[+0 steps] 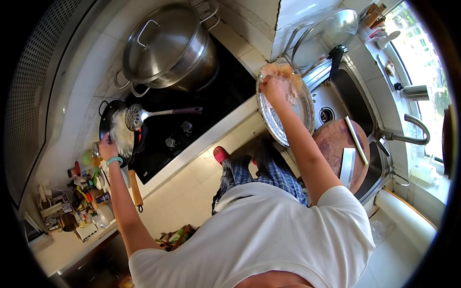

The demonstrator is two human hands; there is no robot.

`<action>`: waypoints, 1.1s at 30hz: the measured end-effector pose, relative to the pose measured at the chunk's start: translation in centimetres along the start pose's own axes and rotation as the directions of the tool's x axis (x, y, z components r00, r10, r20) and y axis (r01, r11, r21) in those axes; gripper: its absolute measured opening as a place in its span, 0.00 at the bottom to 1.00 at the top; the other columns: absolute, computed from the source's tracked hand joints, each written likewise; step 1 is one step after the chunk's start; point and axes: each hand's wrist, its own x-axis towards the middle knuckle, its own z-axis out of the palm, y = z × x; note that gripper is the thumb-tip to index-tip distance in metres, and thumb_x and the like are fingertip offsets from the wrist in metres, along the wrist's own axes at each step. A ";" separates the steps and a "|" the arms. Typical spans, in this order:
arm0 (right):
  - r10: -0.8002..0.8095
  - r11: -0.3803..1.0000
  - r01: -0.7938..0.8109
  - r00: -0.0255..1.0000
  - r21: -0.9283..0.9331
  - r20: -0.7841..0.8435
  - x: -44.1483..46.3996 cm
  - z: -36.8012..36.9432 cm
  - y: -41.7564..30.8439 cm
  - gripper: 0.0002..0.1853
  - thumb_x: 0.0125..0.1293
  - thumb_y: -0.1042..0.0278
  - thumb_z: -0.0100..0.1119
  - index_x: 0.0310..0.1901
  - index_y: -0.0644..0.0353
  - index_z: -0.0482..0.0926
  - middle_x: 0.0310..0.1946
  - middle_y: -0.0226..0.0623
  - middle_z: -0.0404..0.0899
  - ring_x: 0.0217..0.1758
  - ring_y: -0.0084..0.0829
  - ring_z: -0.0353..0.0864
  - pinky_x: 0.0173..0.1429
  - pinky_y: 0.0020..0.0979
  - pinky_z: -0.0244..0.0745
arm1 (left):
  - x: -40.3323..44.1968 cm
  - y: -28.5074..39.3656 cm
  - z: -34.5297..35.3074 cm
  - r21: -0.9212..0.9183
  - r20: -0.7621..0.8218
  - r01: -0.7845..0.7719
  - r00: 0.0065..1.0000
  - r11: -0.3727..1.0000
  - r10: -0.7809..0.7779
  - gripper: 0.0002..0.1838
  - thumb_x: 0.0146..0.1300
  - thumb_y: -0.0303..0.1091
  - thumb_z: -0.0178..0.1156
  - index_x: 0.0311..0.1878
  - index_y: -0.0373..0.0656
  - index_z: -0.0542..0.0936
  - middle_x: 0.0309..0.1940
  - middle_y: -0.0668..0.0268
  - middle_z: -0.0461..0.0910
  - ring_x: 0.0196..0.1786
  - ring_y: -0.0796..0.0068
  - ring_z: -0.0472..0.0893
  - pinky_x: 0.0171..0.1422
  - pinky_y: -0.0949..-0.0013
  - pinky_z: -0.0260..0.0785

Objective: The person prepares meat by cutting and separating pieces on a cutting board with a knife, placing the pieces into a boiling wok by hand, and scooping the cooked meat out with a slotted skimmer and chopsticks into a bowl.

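My left hand [107,148] is at the near rim of a dark wok [105,122], beside a small silvery container. Its fingers look curled, but what they hold, if anything, I cannot make out. Pale, whitish food [121,134] fills part of the wok. Above it lies the bowl of a slotted skimmer [136,117], its dark handle stretching across the stovetop. On the right, my right hand [273,90] reaches into a shiny metal tray [307,108]. The fingers are closed at a heap of pale pinkish food [288,74], and the fingertips are partly hidden.
A large lidded steamer pot [165,43] stands on the black stovetop [192,129]. By the sink [353,81], a round chopping board [331,137] carries a cleaver [347,165] and a pale green stalk [356,139]. Several bottles and jars [89,192] crowd the left counter.
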 end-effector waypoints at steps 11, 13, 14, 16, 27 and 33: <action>0.362 0.844 -0.315 0.932 0.434 -0.028 -0.9 -2.6 3.3 0.15 0.45 0.58 0.65 0.30 0.62 0.83 0.24 0.43 0.82 0.29 0.39 0.83 0.38 0.34 0.76 | -12.0 34.6 -2.3 -0.737 -0.093 -0.497 0.746 0.458 0.660 0.10 0.55 0.23 0.61 0.41 0.42 0.82 0.33 0.65 0.79 0.27 0.79 0.75 0.32 0.77 0.69; 0.394 0.809 -0.342 0.919 0.479 -0.009 -1.2 -2.4 4.3 0.15 0.45 0.58 0.65 0.30 0.62 0.83 0.24 0.42 0.82 0.28 0.37 0.82 0.38 0.34 0.76 | -13.7 37.9 4.0 -0.776 0.190 -0.338 0.681 0.533 0.707 0.16 0.53 0.23 0.63 0.47 0.40 0.80 0.41 0.60 0.80 0.38 0.74 0.81 0.39 0.76 0.75; 0.423 0.772 -0.369 0.906 0.518 0.015 -1.4 -2.4 4.7 0.15 0.45 0.58 0.65 0.30 0.62 0.83 0.23 0.41 0.82 0.28 0.34 0.82 0.37 0.33 0.75 | -14.9 39.4 7.4 -0.818 0.181 -0.304 0.671 0.489 0.719 0.18 0.51 0.24 0.64 0.48 0.39 0.80 0.42 0.59 0.80 0.39 0.72 0.81 0.40 0.74 0.76; 0.452 0.738 -0.404 0.891 0.541 0.049 -1.9 -3.5 4.4 0.16 0.45 0.58 0.65 0.30 0.63 0.83 0.23 0.40 0.82 0.27 0.32 0.82 0.37 0.32 0.75 | -17.3 41.9 12.6 -0.825 0.181 -0.301 0.661 0.478 0.728 0.22 0.46 0.27 0.68 0.49 0.38 0.79 0.44 0.57 0.79 0.43 0.67 0.81 0.43 0.69 0.76; 0.133 0.879 -0.074 0.987 0.470 -0.093 -3.4 -7.3 -0.1 0.10 0.50 0.68 0.65 0.32 0.65 0.82 0.23 0.40 0.81 0.26 0.28 0.81 0.35 0.28 0.75 | -23.6 48.1 20.0 -0.927 0.046 -0.102 0.925 0.362 0.378 0.12 0.53 0.25 0.61 0.43 0.35 0.81 0.33 0.55 0.83 0.34 0.69 0.84 0.41 0.71 0.75; 0.162 0.864 -0.113 0.985 0.491 -0.057 -3.9 -7.5 1.3 0.12 0.55 0.70 0.62 0.43 0.62 0.80 0.29 0.43 0.82 0.32 0.37 0.82 0.39 0.33 0.75 | -24.0 46.7 22.8 -0.856 0.506 0.512 0.859 -0.071 0.084 0.11 0.55 0.18 0.61 0.43 0.26 0.78 0.34 0.60 0.81 0.33 0.71 0.81 0.40 0.72 0.77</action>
